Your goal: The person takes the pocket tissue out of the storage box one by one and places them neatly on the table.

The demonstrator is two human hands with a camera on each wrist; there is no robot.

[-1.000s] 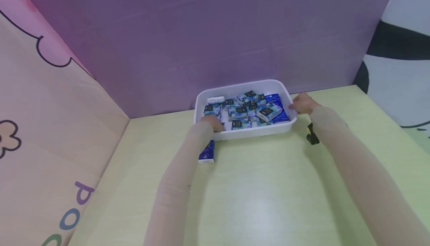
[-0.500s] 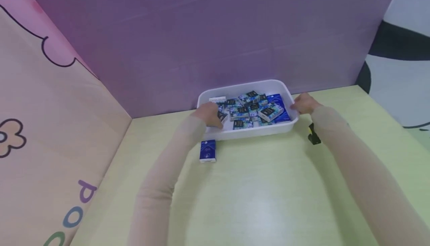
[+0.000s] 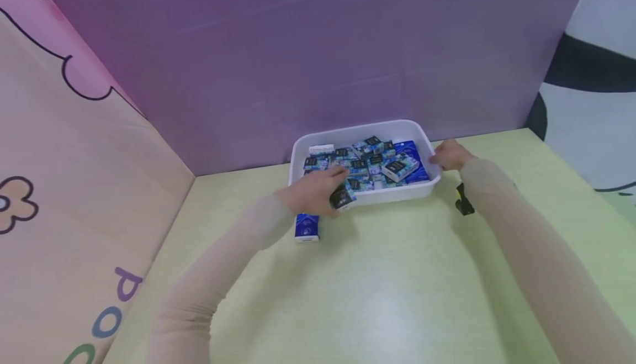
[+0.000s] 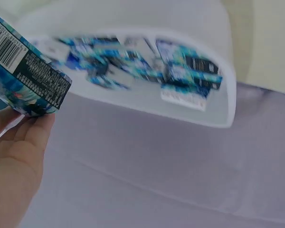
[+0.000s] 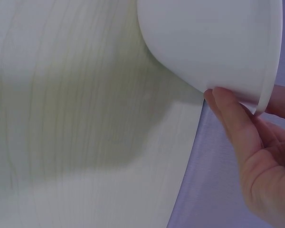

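Out of the white plastic tray and over its front rim.
The bare left hand, down inside the tray's left end half a second ago, is now above its front rim, gripping a small printed box in blue, teal and black; it now covers the top edge of the deep-blue carton before the tray.

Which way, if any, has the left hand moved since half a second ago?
Yes: in the head view, the left hand moved toward the person and slightly right, judged against the blue box.
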